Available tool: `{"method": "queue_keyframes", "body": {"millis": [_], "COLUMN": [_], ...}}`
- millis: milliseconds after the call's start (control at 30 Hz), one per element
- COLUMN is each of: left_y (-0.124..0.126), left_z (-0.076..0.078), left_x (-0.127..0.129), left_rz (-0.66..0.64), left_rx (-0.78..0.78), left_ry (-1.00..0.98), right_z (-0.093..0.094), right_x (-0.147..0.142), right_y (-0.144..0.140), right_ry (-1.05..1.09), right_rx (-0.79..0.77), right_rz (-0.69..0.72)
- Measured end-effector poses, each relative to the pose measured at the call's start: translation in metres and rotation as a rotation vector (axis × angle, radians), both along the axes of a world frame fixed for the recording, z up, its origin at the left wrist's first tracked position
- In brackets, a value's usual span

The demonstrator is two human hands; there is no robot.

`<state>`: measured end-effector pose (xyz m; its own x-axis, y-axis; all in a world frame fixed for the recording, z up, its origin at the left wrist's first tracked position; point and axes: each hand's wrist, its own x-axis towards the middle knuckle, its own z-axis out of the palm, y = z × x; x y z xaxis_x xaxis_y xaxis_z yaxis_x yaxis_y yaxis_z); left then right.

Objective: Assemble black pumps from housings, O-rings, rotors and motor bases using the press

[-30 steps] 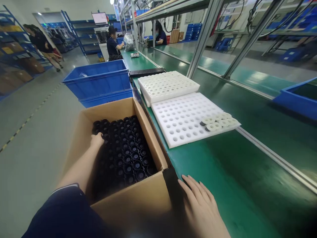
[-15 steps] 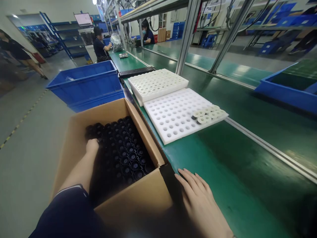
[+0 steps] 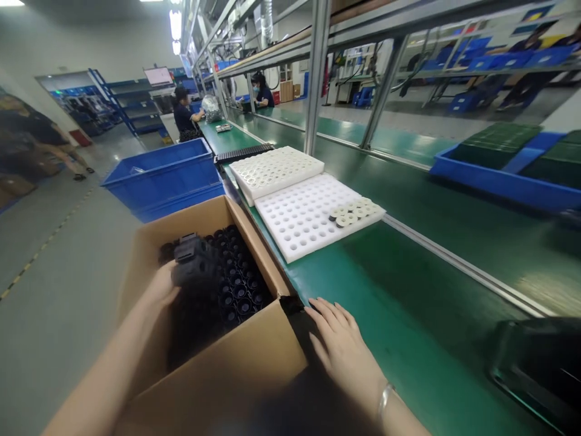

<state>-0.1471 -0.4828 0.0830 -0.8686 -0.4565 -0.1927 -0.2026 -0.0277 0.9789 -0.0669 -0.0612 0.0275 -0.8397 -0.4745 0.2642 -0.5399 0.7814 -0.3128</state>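
My left hand [image 3: 161,289] is inside an open cardboard box [image 3: 254,357] and grips a stack of black round parts [image 3: 193,265], lifted above the rows of black parts [image 3: 238,284] packed in the box. My right hand [image 3: 342,348] lies flat with fingers apart on the green table [image 3: 408,315], by the box's near right corner. A white foam tray [image 3: 299,221] full of round holes lies further along the table, with several white rings [image 3: 354,210] at its right corner. A second white foam tray [image 3: 272,171] sits just behind it.
A blue bin [image 3: 166,175] stands behind the box. Another blue bin [image 3: 499,172] sits at the far right. A black tray [image 3: 540,369] lies at the near right. Metal posts [image 3: 315,79] rise behind the foam trays. Other people [image 3: 184,115] work further down the line.
My left hand closed on a stack of black parts and raised it out of the rows. The view tilted up and shifted; my right hand stayed flat on the table.
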Motion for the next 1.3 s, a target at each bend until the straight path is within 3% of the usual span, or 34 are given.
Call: {"method": "queue_keyframes", "body": {"millis": [100,233,367,533,633,700,800,867,933,1000,1167,1300], "left_y": [0.081,0.195,0.293,0.367,0.385,0.385,0.366,0.347,0.330,0.322,0.338,0.365], "left_z": [0.011,0.014,0.007,-0.005,-0.013,-0.019,-0.030,-0.034,-0.031,-0.022,0.008,0.026], "left_x": [0.005,0.012,0.028,0.058,0.073,0.075,0.065,0.052,0.040,0.034,0.034,0.032], "left_rz": [-0.110,-0.294,-0.462,-0.615,-0.699,-0.791,-0.949,-0.965,-0.951,-1.007,-1.389,-1.591], "left_rx": [0.221,0.403,0.533,0.572,0.570,0.536,0.353,0.200,0.089,0.008,-0.320,-0.615], "left_ry": [0.131,0.186,0.156,0.113,0.085,0.033,-0.024,-0.009,0.045,0.104,0.321,0.468], "right_z": [0.019,0.068,0.109,0.113,0.110,0.115,0.130,0.136,0.136,0.131,0.133,0.143], "right_x": [0.009,0.033,0.059,0.083,0.089,0.091,0.090,0.086,0.080,0.075,0.083,0.102], "right_y": [0.004,0.017,0.046,0.091,0.112,0.126,0.142,0.146,0.144,0.137,0.132,0.151], "right_ry": [-0.116,-0.125,-0.134,-0.206,-0.226,-0.235,-0.225,-0.216,-0.236,-0.268,-0.268,-0.200], "right_rx": [-0.328,-0.721,-0.728,-0.659,-0.579,-0.456,-0.128,0.142,0.363,0.478,0.397,0.257], "right_rz": [-0.030,-0.104,-0.214,-0.400,-0.433,-0.417,-0.348,-0.286,-0.218,-0.179,-0.208,-0.401]}}
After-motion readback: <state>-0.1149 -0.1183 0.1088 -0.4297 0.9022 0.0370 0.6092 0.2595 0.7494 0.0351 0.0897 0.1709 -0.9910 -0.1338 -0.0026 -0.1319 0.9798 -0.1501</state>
